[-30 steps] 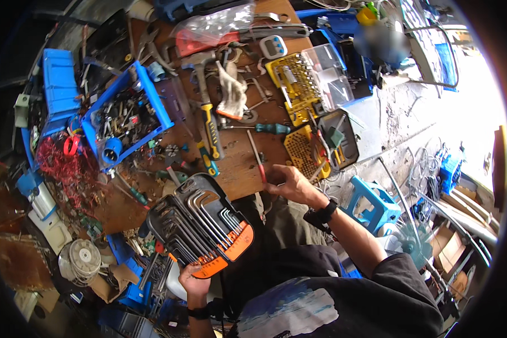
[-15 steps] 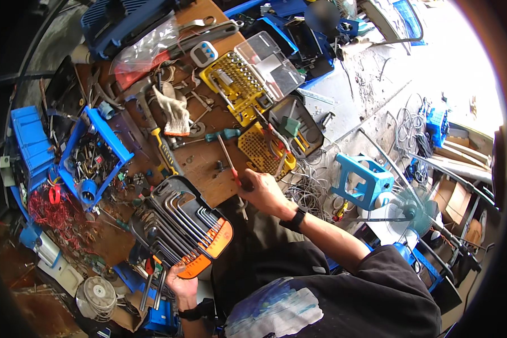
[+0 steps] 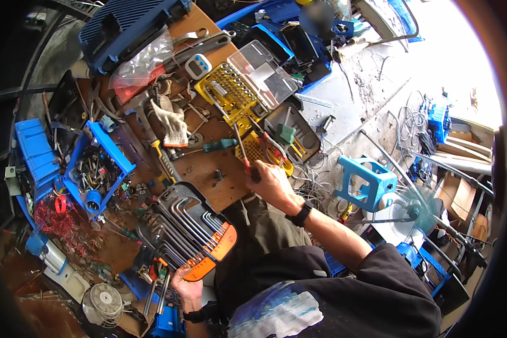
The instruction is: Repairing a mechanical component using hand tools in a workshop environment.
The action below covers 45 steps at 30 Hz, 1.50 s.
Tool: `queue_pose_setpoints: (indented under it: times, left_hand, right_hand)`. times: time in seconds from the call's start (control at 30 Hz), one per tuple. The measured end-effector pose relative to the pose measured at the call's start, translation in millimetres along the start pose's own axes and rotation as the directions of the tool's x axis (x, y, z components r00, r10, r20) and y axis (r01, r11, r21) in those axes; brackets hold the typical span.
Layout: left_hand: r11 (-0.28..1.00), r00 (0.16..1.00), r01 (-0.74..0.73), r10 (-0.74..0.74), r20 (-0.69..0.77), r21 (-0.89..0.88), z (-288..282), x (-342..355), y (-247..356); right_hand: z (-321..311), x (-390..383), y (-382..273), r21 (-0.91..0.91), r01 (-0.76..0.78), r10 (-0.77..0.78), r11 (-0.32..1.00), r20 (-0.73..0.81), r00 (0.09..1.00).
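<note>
The right hand [image 3: 267,181] is pinching a red screwdriver [image 3: 241,147] over the table [image 3: 208,169], while at seven o'clock the left hand [image 3: 187,288] is gripping a hex-key holder [image 3: 194,236].

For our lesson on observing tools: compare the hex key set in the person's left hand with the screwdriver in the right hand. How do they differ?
The hex key set is many bent grey metal keys fanned out in an orange holder; the screwdriver is one thin straight shaft with a red handle. The set is broad and held by the left hand below the bench edge; the slim screwdriver is held by the right hand over the wooden bench. Both are hand-held metal tools.
</note>
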<state>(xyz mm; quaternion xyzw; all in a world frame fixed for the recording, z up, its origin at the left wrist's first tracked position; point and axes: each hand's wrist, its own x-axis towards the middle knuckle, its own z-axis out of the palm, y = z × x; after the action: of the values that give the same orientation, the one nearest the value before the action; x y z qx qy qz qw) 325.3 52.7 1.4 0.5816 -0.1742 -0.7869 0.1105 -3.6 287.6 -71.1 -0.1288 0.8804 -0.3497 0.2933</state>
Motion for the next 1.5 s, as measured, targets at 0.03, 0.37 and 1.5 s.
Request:
queue_pose_setpoints:
  times: [0.03,0.37,1.5]
  left_hand:
    - [1.0,1.0,0.018,-0.018,0.011,-0.006,0,0,-2]
    - [0.996,0.99,0.069,-0.062,0.128,-0.056,-16,0,-20]
    - [0.956,0.984,-0.175,0.177,-0.011,-0.234,-13,-45,-59]
  right_hand:
    - [-2,-5,0,0.002,-0.012,0.012,1.0,0.014,1.0]
    - [-11,-4,3,-0.065,0.05,-0.051,0.997,-0.012,0.999]
    - [-34,145,-120,0.569,0.055,-0.017,0.821,-0.072,0.997]
